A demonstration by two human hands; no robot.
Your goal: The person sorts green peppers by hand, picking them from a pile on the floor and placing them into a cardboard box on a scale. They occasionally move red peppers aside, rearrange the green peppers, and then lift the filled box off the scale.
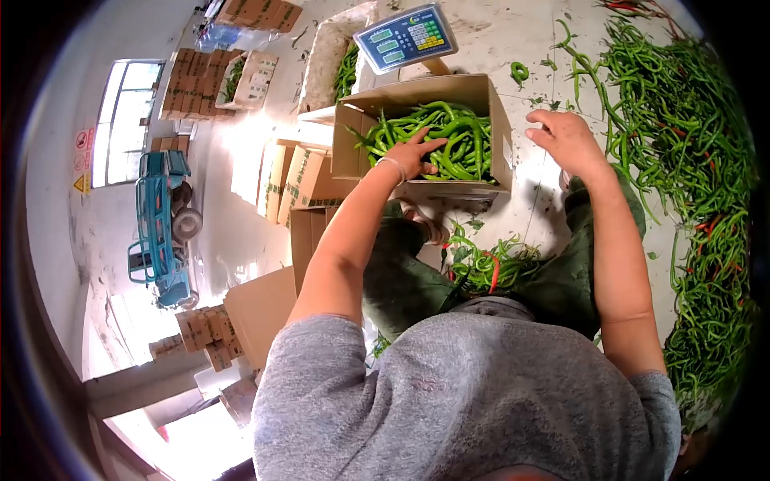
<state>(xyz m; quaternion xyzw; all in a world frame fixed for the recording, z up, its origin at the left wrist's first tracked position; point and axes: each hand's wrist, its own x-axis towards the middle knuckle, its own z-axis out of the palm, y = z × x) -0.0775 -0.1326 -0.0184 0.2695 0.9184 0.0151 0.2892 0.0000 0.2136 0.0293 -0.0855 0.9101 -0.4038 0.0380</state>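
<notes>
An open cardboard box [503, 132] holds many long green peppers [461, 144]. My left hand [413, 155] rests on the peppers at the box's left part, its fingers spread apart. To the right of the box, my right hand [568, 143] hangs over the floor, thumb and fingers apart and nothing between them. Behind the box stands a scale display [407, 38] on a post. A small heap of green peppers [489, 268] with a red one lies on the floor between my legs.
A large pile of green peppers [682, 128] runs down the right side. A foam box [321, 68] with peppers stands behind the cardboard box. Folded cartons [301, 180] lie at the left, and a teal vehicle [156, 228] stands farther off.
</notes>
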